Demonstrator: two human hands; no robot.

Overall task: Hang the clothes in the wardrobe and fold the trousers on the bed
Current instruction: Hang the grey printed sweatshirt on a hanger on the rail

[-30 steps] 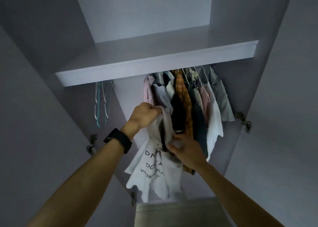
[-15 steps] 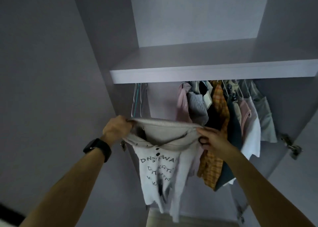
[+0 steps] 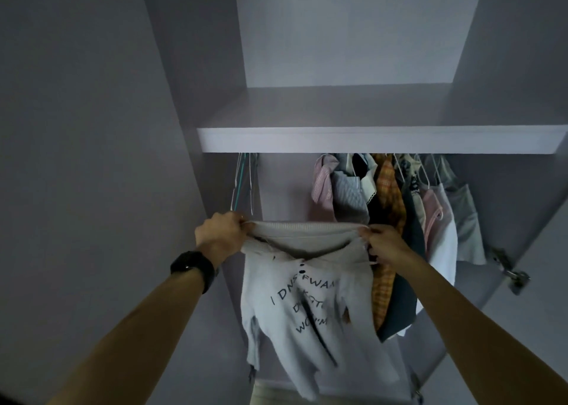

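A black wristwatch (image 3: pixel 193 268) sits on the left forearm. Above it the left hand (image 3: pixel 219 235) has its fingers clenched on one end of the ribbed hem of a pale grey-white sweatshirt with dark printed lettering (image 3: pixel 307 306). Just behind that hand, a bunch of thin empty hangers (image 3: pixel 244 183) dangles under the white wardrobe shelf (image 3: pixel 368 139).

The sweatshirt is in mid-air in front of the open lilac wardrobe (image 3: pixel 338 36), hem stretched taut between both hands and body and sleeves drooping below (whether a hanger is inside it cannot be told).

The right hand (image 3: pixel 384 245) pinches the hem's other end, fingers curled round the fabric. Beside it hang a pink striped shirt (image 3: pixel 322 183), an orange checked shirt (image 3: pixel 388 195) and paler tops (image 3: pixel 442 226), packed together. A metal door hinge (image 3: pixel 513 274) shows at far right.
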